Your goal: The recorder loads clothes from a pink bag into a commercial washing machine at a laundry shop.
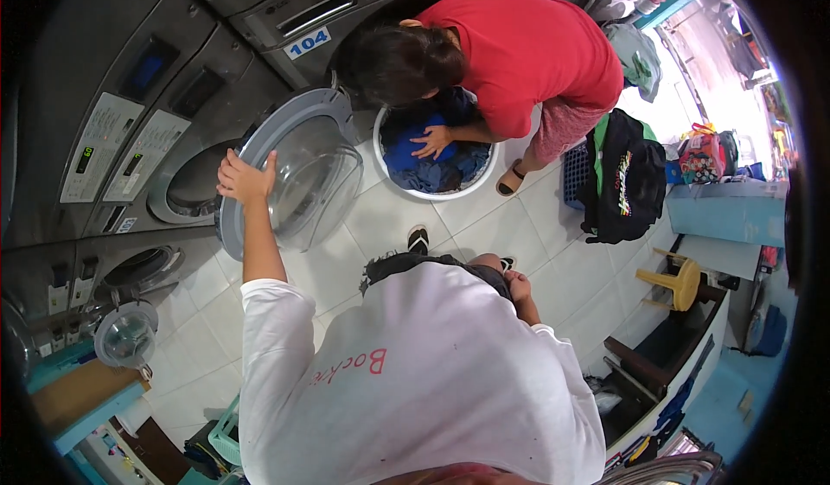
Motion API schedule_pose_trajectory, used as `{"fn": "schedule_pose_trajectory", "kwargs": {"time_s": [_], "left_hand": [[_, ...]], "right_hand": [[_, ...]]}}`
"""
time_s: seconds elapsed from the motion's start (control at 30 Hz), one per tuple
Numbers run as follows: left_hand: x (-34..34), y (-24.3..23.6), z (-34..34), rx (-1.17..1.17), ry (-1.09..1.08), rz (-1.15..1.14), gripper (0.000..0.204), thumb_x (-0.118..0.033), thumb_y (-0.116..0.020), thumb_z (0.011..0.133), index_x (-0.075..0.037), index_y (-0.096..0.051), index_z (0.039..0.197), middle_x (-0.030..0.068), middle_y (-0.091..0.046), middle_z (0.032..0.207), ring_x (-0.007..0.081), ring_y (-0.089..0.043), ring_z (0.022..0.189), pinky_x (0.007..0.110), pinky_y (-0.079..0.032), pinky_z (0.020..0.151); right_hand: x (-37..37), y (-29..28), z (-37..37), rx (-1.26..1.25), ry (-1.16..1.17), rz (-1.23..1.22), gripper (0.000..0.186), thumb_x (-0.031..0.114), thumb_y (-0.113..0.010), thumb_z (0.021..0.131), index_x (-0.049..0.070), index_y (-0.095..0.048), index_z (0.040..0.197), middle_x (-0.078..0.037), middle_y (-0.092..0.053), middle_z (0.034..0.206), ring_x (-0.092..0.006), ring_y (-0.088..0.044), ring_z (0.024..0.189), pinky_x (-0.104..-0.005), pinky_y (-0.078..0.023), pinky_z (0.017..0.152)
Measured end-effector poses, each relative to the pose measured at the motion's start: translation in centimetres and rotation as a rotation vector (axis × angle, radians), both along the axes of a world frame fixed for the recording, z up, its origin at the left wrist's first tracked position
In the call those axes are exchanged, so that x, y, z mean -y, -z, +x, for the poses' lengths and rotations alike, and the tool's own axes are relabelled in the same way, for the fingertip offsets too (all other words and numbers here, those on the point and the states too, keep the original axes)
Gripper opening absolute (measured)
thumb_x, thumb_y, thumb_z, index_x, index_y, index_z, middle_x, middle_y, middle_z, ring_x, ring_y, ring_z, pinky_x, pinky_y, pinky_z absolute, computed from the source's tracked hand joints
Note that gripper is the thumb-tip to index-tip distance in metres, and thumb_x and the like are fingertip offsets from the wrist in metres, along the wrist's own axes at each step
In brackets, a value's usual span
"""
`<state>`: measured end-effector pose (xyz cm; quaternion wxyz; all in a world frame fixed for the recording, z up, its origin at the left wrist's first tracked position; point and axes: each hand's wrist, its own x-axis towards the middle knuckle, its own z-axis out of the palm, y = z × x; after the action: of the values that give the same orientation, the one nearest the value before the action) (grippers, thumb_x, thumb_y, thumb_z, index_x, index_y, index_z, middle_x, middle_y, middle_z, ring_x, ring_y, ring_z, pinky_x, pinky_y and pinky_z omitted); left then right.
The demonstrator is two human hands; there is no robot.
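My left hand point(246, 176) grips the grey rim of a round washing machine door point(316, 169), fingers over its edge and thumb on the inner side. The door stands swung out from its machine, and its clear bowl faces right. My right hand point(519, 288) hangs beside my thigh with curled fingers, and nothing shows in it. Ahead, a white basin point(437, 194) on the floor is heaped with dark and blue clothes point(428, 156). A person in a red shirt point(540, 53) bends over it, one hand point(434, 142) spread on the clothes. Their head hides the machine's opening.
Stacked dark machines point(164, 70) line the left and far side. A smaller door point(126, 334) stands out at lower left. Right lie a blue crate point(574, 174) draped with a black garment point(624, 182), a yellow stool point(679, 283) and a dark bench point(648, 355). White tiles point(389, 217) cover the floor.
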<state>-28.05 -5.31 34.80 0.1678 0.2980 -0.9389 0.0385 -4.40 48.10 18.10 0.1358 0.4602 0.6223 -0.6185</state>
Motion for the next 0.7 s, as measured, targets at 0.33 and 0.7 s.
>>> {"fn": "schedule_pose_trajectory", "kwargs": {"time_s": [0.33,0.7], "left_hand": [[0.1,0.2,0.0,0.024,-0.009,0.001,0.091,-0.064,-0.049,0.055,-0.006,-0.021,0.119,0.0126,-0.025,0.118,0.0276,-0.018,0.111,0.05,-0.011,0.088],[0.2,0.2,-0.1,0.025,-0.01,0.034,0.091,-0.061,-0.052,0.054,-0.007,-0.02,0.119,0.0123,-0.025,0.118,0.0274,-0.017,0.111,0.051,-0.01,0.088]], "right_hand": [[0.0,0.7,0.4,-0.019,0.008,-0.012,0.01,0.011,-0.054,0.072,0.002,-0.05,0.073,-0.001,-0.051,0.065,-0.0098,-0.046,0.057,-0.02,-0.039,0.055],[0.2,0.0,-0.2,0.002,0.005,-0.009,0.012,0.011,-0.055,0.072,0.001,-0.049,0.076,-0.002,-0.052,0.068,-0.0099,-0.047,0.06,-0.0203,-0.039,0.055]]}}
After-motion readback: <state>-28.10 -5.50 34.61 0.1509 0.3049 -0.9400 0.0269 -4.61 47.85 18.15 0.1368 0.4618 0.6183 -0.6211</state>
